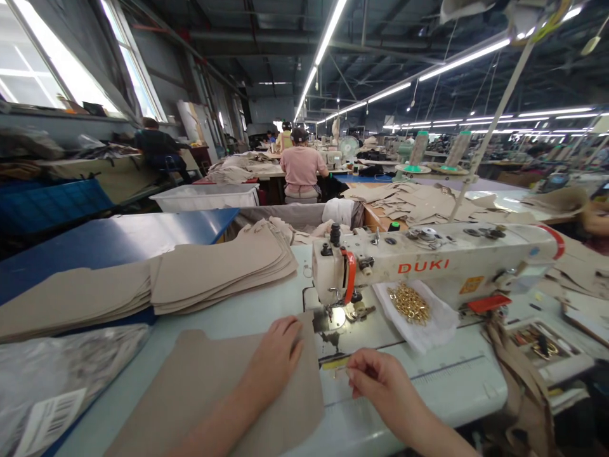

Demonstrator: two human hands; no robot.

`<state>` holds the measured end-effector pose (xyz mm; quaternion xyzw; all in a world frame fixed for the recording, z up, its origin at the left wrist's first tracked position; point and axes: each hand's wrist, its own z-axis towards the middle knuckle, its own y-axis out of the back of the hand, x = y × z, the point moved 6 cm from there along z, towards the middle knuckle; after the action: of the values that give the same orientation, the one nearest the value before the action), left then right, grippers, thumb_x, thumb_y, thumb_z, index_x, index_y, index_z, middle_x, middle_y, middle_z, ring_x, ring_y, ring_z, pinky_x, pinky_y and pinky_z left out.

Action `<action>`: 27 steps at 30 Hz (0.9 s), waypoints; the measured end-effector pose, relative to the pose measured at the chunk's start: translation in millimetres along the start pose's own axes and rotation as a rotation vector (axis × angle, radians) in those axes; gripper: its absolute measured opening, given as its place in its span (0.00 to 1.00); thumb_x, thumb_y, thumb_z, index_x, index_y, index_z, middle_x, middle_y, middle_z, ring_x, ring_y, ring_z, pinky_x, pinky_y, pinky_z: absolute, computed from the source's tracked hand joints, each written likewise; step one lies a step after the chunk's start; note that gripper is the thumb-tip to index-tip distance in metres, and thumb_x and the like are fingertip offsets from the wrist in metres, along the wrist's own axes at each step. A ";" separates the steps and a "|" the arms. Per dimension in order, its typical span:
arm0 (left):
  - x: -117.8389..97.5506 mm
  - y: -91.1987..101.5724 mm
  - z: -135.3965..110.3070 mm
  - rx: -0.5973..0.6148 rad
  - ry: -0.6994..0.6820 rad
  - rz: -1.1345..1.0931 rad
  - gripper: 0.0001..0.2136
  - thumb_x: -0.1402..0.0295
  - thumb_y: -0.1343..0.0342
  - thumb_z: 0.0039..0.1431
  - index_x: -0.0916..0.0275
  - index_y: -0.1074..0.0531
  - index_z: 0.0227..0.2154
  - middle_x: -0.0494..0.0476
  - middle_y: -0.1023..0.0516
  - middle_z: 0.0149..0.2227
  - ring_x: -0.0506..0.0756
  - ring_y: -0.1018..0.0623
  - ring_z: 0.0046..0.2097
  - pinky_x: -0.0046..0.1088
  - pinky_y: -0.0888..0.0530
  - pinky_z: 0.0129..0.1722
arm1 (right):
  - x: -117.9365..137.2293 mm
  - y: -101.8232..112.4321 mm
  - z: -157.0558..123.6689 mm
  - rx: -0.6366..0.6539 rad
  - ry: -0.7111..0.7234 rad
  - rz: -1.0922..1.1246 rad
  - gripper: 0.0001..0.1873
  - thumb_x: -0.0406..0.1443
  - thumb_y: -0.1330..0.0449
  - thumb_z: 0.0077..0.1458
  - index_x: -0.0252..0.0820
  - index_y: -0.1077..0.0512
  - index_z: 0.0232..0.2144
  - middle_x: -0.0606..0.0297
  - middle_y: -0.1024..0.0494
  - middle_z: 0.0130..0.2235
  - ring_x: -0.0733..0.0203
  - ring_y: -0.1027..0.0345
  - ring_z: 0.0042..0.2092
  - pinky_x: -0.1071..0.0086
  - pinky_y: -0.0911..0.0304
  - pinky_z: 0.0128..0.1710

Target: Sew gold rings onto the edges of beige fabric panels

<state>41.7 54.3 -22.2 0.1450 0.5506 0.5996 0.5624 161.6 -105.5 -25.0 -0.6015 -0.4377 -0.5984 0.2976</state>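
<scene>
My left hand (280, 349) lies palm down on a cut piece of tan fabric (214, 374), its fingers near the edge facing the sewing machine (380, 263). Just right of that edge, my right hand (378, 384) is closed in a pinch between thumb and forefinger. A small pale thing shows at its fingertips, too small to name. Both hands are in front of the needle area (337, 311), where the machine's lamp shines on the metal plate. Behind the needle, a white plastic bag (431, 333) holds many small gold metal fittings (412, 303).
Stacks of tan cut pieces (223, 266) lie on the left beside a clear plastic bag (61, 381) with a barcode label. A parts tray (547, 346) and hanging tan straps (516, 381) are at the right. A person in pink (302, 165) sits ahead.
</scene>
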 end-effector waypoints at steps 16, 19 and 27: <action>-15.9 -19.3 -21.1 -0.115 -0.074 0.082 0.13 0.69 0.54 0.61 0.62 0.34 0.48 0.61 0.24 0.45 0.60 0.24 0.47 0.43 0.24 0.47 | -5.7 -31.4 84.7 0.105 -0.281 -0.228 0.10 0.23 0.46 0.44 0.40 0.35 0.17 0.75 0.33 0.15 0.70 0.37 0.16 0.80 0.43 0.15; -18.4 -15.0 -13.9 -0.125 -0.087 0.038 0.09 0.70 0.53 0.62 0.62 0.32 0.43 0.59 0.23 0.41 0.59 0.24 0.44 0.40 0.23 0.44 | -6.4 -30.9 85.8 0.108 -0.282 -0.289 0.10 0.24 0.46 0.44 0.40 0.34 0.17 0.74 0.32 0.15 0.69 0.36 0.17 0.79 0.41 0.17; -37.1 -13.5 5.9 -0.099 -0.317 0.078 0.12 0.76 0.55 0.63 0.62 0.29 0.28 0.55 0.24 0.30 0.55 0.25 0.35 0.33 0.24 0.36 | -5.0 -30.6 90.6 0.149 -0.296 -0.382 0.10 0.26 0.45 0.44 0.39 0.34 0.15 0.72 0.31 0.16 0.68 0.33 0.17 0.79 0.40 0.17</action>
<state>65.4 23.1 -14.7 0.2310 0.4188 0.6171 0.6249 176.7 -13.0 -44.6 -0.5654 -0.6252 -0.5152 0.1553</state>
